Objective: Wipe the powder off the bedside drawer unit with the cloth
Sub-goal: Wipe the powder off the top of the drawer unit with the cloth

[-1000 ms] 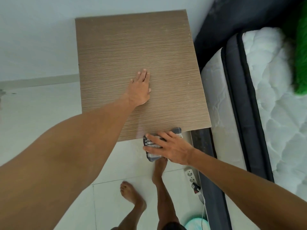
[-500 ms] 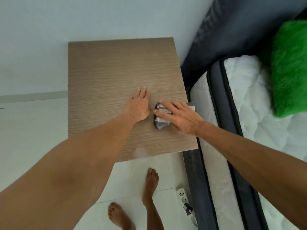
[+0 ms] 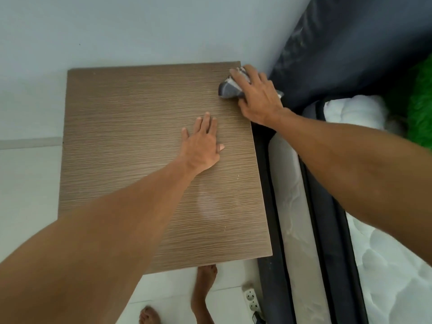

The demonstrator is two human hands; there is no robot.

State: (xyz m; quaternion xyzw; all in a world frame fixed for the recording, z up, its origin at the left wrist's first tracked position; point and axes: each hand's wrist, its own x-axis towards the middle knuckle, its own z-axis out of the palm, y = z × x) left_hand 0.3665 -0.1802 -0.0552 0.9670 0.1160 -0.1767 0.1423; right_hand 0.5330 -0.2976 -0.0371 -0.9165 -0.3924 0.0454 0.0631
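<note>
to your left runs the pale wall (image 3: pixel 140 26) and white tiled floor (image 3: pixel 25 195), with the bedside drawer unit (image 3: pixel 131 127) pushed against the wall; you see only its brown wood-grain top. your left hand (image 3: pixel 202 148) lies palm down near the middle of that top, fingers straight and close together, thumb out to the side, gripping nothing. just nearer to you than that hand sits a faint whitish smear of powder (image 3: pixel 216 204) on the wood (a few tiny specks dot the surface beside it). your right hand (image 3: pixel 257 94) is at the far right corner of the top, flattened over the grey-and-white striped cloth (image 3: pixel 228 88), fingers extended on top of it, pressing it onto the wood. below, your bare feet (image 3: pixel 203 288) stand on the tiles beside a white power strip (image 3: pixel 251 299). right of the unit lies the dark-edged white mattress (image 3: pixel 385 265), with something green and fluffy (image 3: pixel 420 108) at the frame's edge.
</note>
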